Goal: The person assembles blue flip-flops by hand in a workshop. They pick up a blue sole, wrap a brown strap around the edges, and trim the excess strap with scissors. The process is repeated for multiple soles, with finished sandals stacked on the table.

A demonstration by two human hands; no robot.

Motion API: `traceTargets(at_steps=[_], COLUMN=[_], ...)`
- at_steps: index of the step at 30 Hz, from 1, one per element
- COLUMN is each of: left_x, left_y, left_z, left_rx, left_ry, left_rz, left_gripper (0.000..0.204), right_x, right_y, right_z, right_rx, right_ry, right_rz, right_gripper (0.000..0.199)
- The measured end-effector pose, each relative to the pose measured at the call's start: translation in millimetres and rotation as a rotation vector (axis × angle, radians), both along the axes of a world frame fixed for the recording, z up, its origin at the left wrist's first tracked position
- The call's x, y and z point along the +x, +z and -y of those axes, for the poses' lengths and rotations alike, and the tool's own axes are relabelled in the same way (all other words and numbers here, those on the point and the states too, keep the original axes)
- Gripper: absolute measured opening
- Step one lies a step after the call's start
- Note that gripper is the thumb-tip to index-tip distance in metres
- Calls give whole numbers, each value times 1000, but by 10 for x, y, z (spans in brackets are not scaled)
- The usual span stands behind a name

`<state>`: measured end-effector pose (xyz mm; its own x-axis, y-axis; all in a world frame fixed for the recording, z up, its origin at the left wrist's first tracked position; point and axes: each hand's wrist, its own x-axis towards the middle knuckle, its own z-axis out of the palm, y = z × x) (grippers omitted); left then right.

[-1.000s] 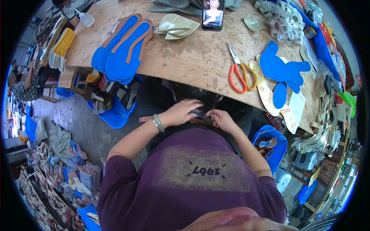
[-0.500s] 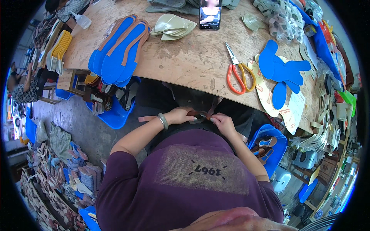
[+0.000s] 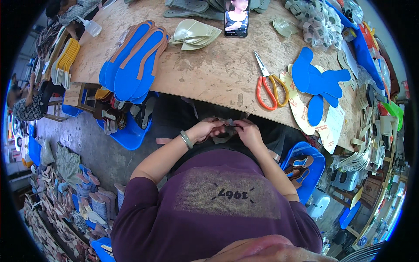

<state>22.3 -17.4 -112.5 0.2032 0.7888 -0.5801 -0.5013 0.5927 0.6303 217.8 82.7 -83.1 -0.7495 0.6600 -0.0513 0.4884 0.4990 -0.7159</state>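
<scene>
Both hands meet below near table edge, over lap. Left hand (image 3: 210,129) and right hand (image 3: 248,131) pinch small dark leather piece (image 3: 227,130) between fingertips, wrists bent inward, forearms angled up from lower edge. Bracelet (image 3: 186,139) on left wrist. Right: blue bin (image 3: 310,162) holding brown straps. Left: blue tray (image 3: 126,131) with sandal parts. Orange-handled scissors (image 3: 268,85) on wooden table (image 3: 209,74).

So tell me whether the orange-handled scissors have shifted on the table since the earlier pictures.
No. The scissors lie in the same spot on the wooden table, just left of the blue cut-out pieces, blades pointing toward the phone.
</scene>
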Motion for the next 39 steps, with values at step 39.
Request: traceTargets(at_steps=[39], left_x=[-383], left_y=[587], left_z=[301], left_rx=[262], left_ry=[225], left_rz=[-223], left_gripper=[39], right_x=[842], right_y=[642], right_z=[41], right_rx=[209], right_ry=[-19], right_rz=[30], right_gripper=[8])
